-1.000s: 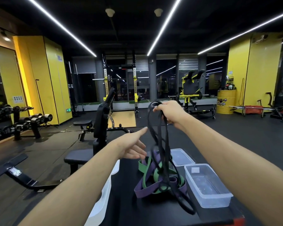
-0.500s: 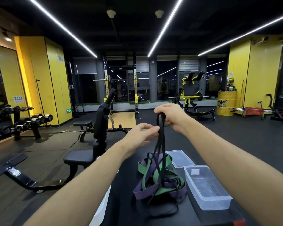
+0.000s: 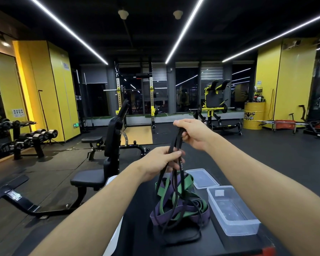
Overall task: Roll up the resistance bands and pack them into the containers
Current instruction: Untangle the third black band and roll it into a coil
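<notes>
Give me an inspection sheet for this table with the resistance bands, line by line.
Surface: black table, bands heaped mid-table.
Job's things: black band raised off the heap, lower loops trailing on the table; green band and purple band tangled beneath; clear container at right, appears empty; flatter clear piece behind it, container or lid, cannot tell.
Clutter: white object at the table's left edge, partly hidden by the left forearm.
Grippers: right hand grips the black band's top; left hand pinches its strands lower down.
Cables: nothing seen.
Surroundings: gym; weight bench left, dumbbell rack beyond, squat rack and yellow drum at the back.
</notes>
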